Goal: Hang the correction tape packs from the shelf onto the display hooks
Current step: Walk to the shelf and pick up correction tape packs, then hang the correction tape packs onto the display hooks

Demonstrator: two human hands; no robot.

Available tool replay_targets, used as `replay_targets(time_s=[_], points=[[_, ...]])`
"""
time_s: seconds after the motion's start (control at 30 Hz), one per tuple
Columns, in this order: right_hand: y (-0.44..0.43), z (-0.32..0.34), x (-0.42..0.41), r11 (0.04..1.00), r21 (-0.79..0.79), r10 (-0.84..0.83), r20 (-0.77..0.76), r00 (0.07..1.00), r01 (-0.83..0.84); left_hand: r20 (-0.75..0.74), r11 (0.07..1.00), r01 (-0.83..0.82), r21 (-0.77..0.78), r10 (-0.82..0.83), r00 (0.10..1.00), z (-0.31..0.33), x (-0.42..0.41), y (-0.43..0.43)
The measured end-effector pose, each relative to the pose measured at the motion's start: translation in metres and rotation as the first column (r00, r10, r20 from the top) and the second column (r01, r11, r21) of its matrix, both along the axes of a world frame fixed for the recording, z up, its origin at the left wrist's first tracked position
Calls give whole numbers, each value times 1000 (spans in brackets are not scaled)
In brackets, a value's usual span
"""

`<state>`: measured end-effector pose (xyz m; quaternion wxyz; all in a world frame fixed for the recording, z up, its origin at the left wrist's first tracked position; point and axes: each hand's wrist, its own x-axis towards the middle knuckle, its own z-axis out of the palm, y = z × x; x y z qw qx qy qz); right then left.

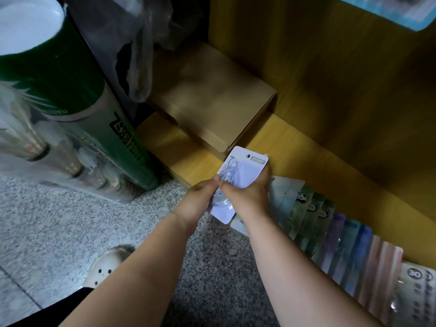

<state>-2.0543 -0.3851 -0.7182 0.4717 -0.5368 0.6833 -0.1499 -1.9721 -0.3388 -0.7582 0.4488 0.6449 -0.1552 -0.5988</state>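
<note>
White pack (245, 165) between left grip (200, 200), right grip (249, 197)

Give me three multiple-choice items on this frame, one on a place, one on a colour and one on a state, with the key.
1. Where does the cardboard box sit?
A. On the floor
B. On the yellow shelf
C. On the person's lap

2. What colour is the tall tube at the left?
A. Red
B. Orange
C. Green

3. How is the white tape pack held?
A. By the left grip and the right grip together
B. By the left grip alone
C. By nothing; it lies on the floor

Key:
1 B, the box rests flat on the yellow shelf board.
2 C, the tube's body is dark green below its white end.
3 A, fingers of both grips pinch the lower half of the pack.
</note>
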Motion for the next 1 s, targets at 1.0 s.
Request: replay_targets(time_s=[1.0], points=[[64, 153, -67, 975, -63, 214, 539, 815, -214, -141, 935, 62, -349, -118, 983, 140, -28, 88]])
